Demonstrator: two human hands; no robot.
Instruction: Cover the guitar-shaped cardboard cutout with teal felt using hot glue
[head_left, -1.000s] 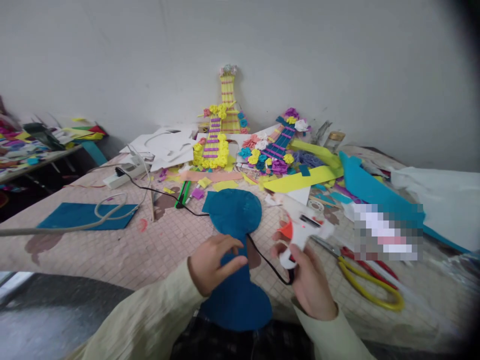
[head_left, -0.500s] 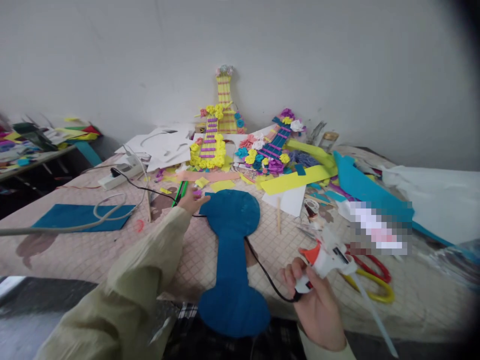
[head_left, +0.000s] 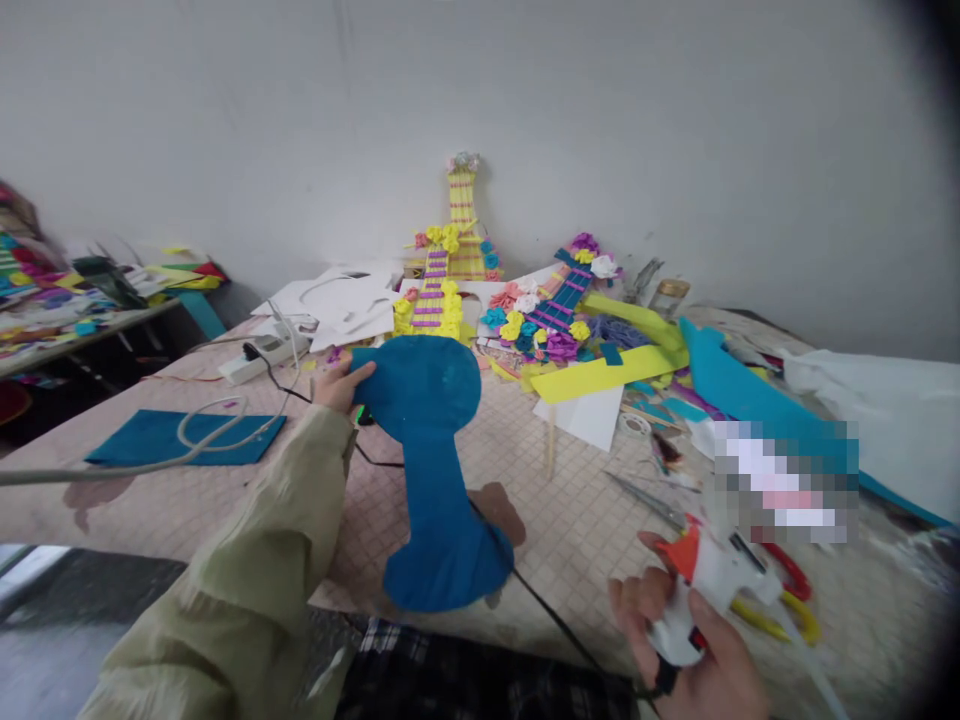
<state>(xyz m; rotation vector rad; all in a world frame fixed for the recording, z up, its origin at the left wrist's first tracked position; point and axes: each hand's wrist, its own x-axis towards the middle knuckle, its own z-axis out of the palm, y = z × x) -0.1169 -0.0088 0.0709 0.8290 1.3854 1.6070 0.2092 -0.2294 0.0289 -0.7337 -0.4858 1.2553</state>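
Dim, soft light is greying the wall (head_left: 300,130); black is clipping the right corners; pixel blocks (head_left: 786,482) are masking one patch.

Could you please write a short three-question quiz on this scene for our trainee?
1. Which hand holds the white glue gun?
2. True or false: the scissors lie on top of the blue cutout.
3. Where does the left hand grip that cutout?
A) near end
B) narrow middle
C) far end

Key: 1. The right hand. 2. False. 3. C.
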